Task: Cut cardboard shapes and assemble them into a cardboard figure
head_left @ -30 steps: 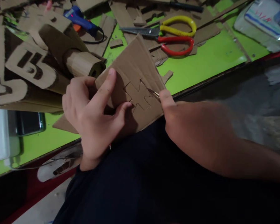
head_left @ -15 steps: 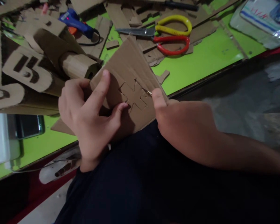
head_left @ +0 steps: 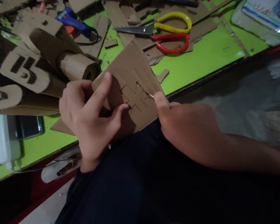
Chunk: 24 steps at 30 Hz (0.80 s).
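Observation:
A flat piece of brown cardboard (head_left: 143,70) is tilted over the table edge, with a cross-like outline (head_left: 135,97) cut or scored into it. My left hand (head_left: 91,115) grips its left side, thumb and a finger pressing on the face while other fingers go out of sight. Closed around a thin, pointed metal blade (head_left: 149,95), my right hand (head_left: 179,124) holds the tip at the upper right arm of the outline. The handle is hidden inside that hand, so the kind of cutter cannot be told.
Scissors (head_left: 172,43) with yellow and red handles lie on cardboard scraps behind the sheet. A blue glue gun (head_left: 73,23) is at the back left. Cardboard constructions (head_left: 25,67) stand left, near a phone (head_left: 29,126). A plastic package (head_left: 266,18) sits back right on the green table (head_left: 191,71).
The blade tip has shifted slightly down and right along the outline, with my right hand following. The sheet and my left hand sit slightly lower in view; both holds are unchanged.

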Each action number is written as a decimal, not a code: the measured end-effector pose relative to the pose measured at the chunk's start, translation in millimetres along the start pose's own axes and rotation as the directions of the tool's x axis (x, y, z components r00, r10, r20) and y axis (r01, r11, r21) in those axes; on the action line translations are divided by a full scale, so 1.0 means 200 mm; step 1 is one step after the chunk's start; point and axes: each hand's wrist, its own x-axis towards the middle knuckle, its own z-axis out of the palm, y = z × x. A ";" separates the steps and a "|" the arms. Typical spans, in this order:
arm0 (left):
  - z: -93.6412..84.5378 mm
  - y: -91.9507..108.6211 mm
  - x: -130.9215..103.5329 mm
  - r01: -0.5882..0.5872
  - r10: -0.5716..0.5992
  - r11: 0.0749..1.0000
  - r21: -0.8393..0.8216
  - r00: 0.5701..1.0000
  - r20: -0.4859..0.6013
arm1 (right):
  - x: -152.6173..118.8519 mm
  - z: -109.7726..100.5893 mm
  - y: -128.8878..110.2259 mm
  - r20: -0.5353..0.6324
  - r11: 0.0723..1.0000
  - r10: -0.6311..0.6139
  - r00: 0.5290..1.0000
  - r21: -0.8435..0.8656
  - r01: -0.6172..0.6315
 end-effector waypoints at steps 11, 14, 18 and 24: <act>0.01 0.01 -0.01 -0.008 0.008 1.000 -0.024 1.000 -0.016 | 0.00 -0.06 -0.01 -0.007 0.999 -0.053 0.999 -0.015 0.053; 0.01 0.00 -0.01 -0.030 0.030 0.999 -0.019 0.999 -0.023 | -0.01 -0.07 -0.01 0.002 0.996 -0.057 0.998 -0.064 0.057; 0.00 0.00 -0.01 -0.021 0.021 1.000 0.002 1.000 0.003 | 0.03 -0.07 -0.01 -0.067 0.994 -0.099 0.993 -0.057 0.095; 0.00 0.01 -0.01 -0.005 0.005 1.000 -0.005 1.000 0.008 | -0.02 -0.06 0.01 0.041 0.997 -0.032 0.999 -0.071 0.035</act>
